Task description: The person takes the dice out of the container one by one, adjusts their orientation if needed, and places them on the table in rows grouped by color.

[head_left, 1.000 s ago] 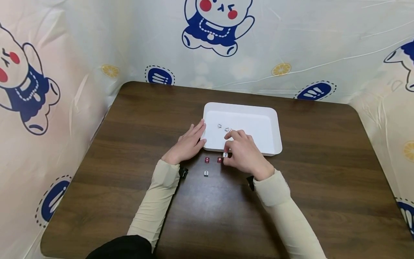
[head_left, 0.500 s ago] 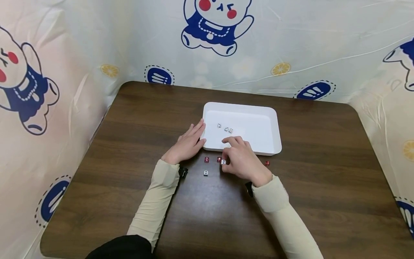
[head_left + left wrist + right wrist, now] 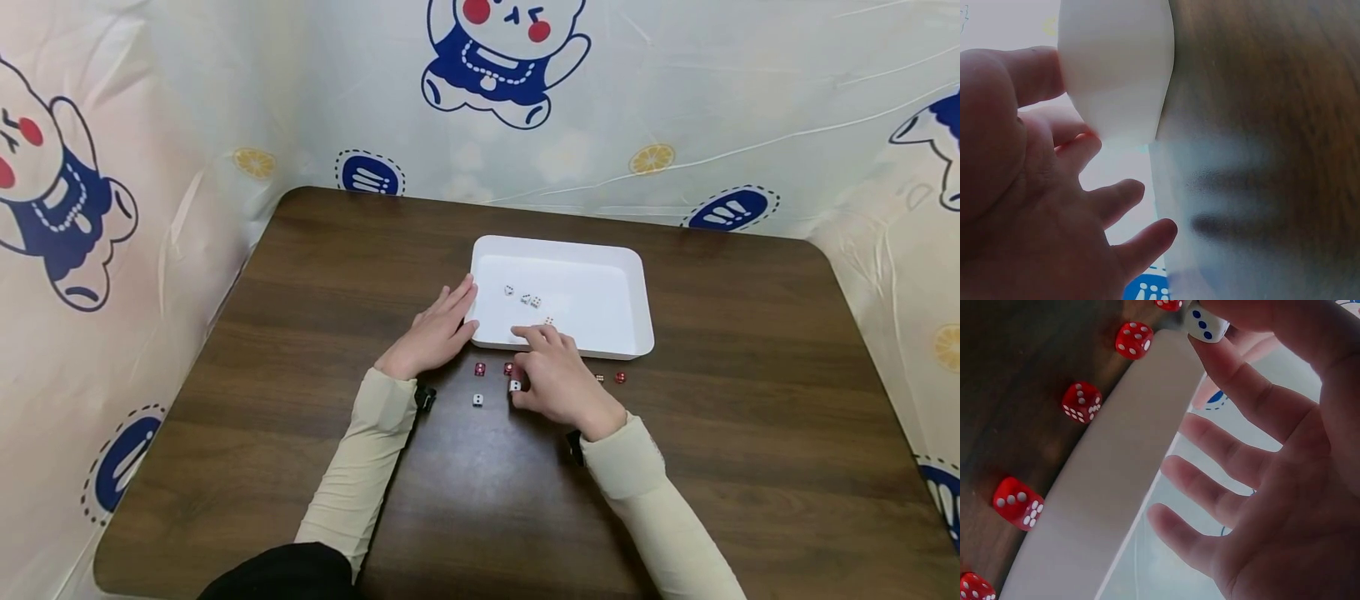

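White plastic, by the look of it, makes up the shallow tray [image 3: 600,287], and the person's left hand [image 3: 431,340] rests flat-fingered against its left end, thumb at the near corner, probably to stop it sliding on the wooden surface [image 3: 750,392]. That grip is spread rather than closed. The right hand [image 3: 561,382] has its grip clamped on a white die [image 3: 515,386], pinched between thumb and index finger, likely because something so small leaves room for only two fingertips. The die is just on the person's side of one of the red dice [image 3: 480,369], which run along the tray's near wall as if lined up deliberately; whether it touches the wood, I can't tell. Another white cube [image 3: 477,400] sits before the leftmost red one. The right hand's remaining fingers reach out over the tray's rim, apparently clear of the pinch, with more white dice [image 3: 536,302] lying inside.
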A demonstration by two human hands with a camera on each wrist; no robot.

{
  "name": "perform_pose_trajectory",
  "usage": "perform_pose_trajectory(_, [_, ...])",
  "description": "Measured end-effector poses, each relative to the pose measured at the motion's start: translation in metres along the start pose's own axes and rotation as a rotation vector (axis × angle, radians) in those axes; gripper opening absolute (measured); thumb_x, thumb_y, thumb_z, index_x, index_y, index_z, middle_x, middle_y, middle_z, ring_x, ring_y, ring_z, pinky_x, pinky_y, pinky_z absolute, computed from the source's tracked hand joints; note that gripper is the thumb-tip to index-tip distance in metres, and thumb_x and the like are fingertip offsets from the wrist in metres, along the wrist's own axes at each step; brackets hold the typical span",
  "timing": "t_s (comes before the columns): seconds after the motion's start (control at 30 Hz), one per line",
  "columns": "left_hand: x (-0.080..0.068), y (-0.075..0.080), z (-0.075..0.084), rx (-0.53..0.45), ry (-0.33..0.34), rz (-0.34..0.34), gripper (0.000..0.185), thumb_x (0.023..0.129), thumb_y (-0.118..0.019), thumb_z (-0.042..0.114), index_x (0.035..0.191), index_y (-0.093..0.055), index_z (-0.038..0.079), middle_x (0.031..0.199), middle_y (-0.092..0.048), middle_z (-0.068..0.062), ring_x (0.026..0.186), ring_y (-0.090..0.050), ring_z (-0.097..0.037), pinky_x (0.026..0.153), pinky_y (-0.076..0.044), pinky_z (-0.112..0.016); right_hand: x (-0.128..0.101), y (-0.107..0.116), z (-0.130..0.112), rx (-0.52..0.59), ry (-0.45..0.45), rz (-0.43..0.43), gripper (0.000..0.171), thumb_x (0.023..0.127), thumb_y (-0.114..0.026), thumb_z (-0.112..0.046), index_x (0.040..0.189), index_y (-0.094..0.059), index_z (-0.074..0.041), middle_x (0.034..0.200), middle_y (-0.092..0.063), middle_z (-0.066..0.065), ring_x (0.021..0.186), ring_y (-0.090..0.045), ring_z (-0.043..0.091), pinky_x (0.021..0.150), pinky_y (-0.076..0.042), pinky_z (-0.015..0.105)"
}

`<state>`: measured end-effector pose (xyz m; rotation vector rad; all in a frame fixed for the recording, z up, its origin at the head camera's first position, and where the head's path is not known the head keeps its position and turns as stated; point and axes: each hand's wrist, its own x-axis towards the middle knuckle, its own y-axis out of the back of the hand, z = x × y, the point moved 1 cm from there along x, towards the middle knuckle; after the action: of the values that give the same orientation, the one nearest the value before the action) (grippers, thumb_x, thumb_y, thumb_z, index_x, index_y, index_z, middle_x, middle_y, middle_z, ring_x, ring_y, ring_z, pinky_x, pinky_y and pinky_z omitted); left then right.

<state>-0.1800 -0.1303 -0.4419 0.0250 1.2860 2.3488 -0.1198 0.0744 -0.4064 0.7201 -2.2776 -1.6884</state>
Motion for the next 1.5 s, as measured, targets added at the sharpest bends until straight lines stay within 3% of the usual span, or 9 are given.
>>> perform_pose_trajectory(1.5, [0.000,0.000,-0.001,0.004,-0.037,0.013,0.061,0.104,-0.037,0.034,0.156,-0.014,0.014,0.164,-0.002,0.003,0.150,-0.007,-0.035,0.112,-0.018,-0.065,-0.004,-0.026,-0.003,-0.068,0.025,0.034,0.016,0.071,-0.080,-0.022,0.068,-0.064,-0.020,0.149,-0.040,0.012,0.133,-0.037,0.034,0.110,-0.024,0.059])
